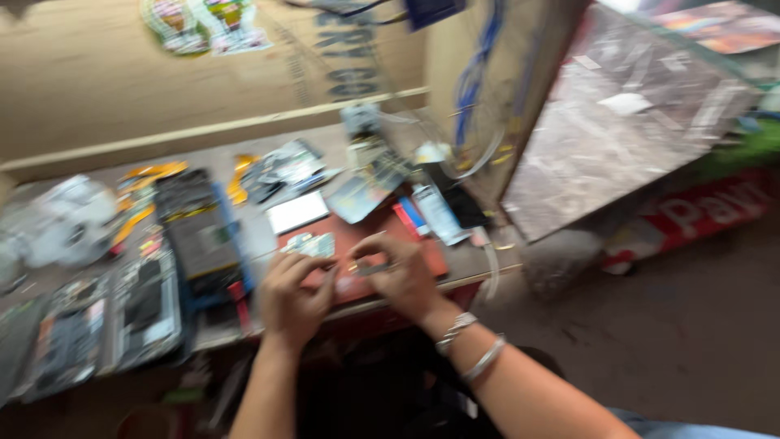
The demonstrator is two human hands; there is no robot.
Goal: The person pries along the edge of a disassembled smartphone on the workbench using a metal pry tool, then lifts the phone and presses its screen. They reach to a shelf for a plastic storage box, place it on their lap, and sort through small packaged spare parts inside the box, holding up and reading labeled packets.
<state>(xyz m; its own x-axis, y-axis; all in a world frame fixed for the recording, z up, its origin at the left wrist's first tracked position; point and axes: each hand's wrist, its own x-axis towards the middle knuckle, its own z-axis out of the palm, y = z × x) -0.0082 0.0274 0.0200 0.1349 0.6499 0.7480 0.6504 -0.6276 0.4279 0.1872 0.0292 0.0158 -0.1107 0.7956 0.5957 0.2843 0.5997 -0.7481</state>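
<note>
Seemingly, from the head view, a small flat part point(370, 268) lies crosswise between both hands over the red mat point(426, 254), pinched by the curled right hand point(402, 276), while the left hand point(294, 294), fingers bent, touches its near end, grip unclear.

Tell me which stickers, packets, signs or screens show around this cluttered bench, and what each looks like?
Colourful stickers: top left on the brown board, blurred.
Dark printed lettering: on that board, upper middle.
Red banner: right, by the floor, white letters.
White tube: beyond the right hand, slim.
No lit screen shows.
</note>
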